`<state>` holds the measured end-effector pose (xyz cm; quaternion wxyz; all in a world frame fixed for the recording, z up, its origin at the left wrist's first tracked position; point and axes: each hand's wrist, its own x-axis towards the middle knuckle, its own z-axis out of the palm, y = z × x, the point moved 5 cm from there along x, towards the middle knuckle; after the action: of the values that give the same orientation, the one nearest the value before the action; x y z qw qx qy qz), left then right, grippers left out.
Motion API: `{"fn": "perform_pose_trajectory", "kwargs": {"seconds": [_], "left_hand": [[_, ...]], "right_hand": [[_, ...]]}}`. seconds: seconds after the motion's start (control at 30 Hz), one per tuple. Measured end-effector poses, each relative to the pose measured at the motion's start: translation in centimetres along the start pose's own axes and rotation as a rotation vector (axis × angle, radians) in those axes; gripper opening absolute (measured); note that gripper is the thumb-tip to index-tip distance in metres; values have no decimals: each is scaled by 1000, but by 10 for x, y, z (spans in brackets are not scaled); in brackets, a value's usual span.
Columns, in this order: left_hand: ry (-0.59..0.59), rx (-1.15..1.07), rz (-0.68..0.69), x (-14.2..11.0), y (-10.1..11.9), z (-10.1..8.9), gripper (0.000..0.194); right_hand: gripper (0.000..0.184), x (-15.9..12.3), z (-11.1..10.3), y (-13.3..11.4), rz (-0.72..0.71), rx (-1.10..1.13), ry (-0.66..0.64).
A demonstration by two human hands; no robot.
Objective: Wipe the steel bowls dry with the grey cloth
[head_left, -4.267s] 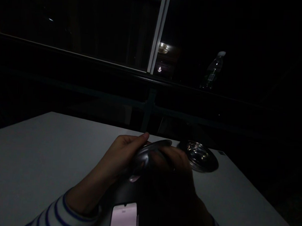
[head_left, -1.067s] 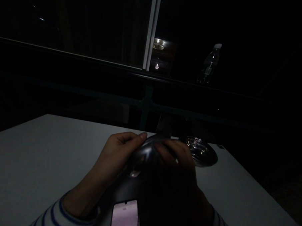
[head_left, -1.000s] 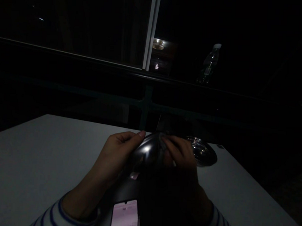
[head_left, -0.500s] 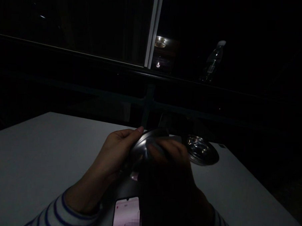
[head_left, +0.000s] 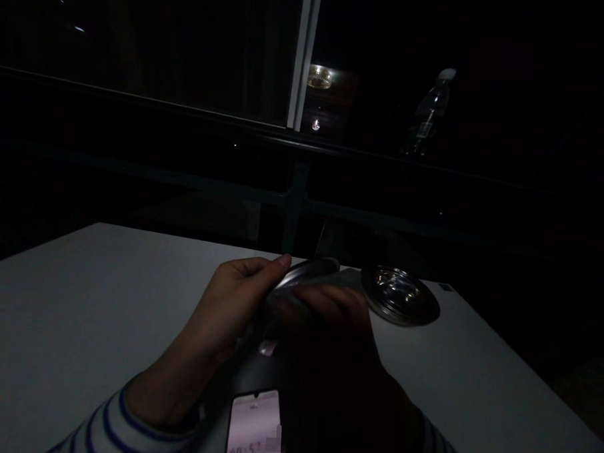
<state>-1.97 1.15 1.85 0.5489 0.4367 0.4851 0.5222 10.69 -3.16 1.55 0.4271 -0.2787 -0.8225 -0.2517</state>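
My left hand (head_left: 239,294) grips a shiny metal bowl (head_left: 307,270) by its left rim, thumb on top. The bowl is tilted over the table, and its lower part is in deep shadow. My right hand (head_left: 333,315) lies across the near side of the bowl with its fingers bent and pressed together. Whatever those fingers may hold is hidden in the dark. Just right of this hand, other metal bowls (head_left: 401,297), apparently nested, rest on the white table (head_left: 128,299).
A lit phone (head_left: 254,425) with timer digits lies below my hands, partly blurred out. Behind the table stand a dark railing (head_left: 296,193) and a window frame (head_left: 302,59). A clear plastic bottle (head_left: 429,115) stands at the back right. The room is very dark.
My right hand has shifted over the bowl repeatedly, now lying lower and further left than one second ago. My left hand keeps its grip. The nested bowls are less covered now.
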Motion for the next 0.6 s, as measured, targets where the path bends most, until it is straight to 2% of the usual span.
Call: {"fn": "perform_pose_trajectory", "kwargs": {"seconds": [0.17,0.37,0.6], "left_hand": [[24,9,5,-1,2,0,24],[39,37,20,-1,1,0,24],[14,49,15,-3,2,2,27]], "right_hand": [[29,-1,-3,22,194,-19,-2],[30,-3,2,-2,21,-10,9],[28,-1,-3,21,188,-42,34]]}}
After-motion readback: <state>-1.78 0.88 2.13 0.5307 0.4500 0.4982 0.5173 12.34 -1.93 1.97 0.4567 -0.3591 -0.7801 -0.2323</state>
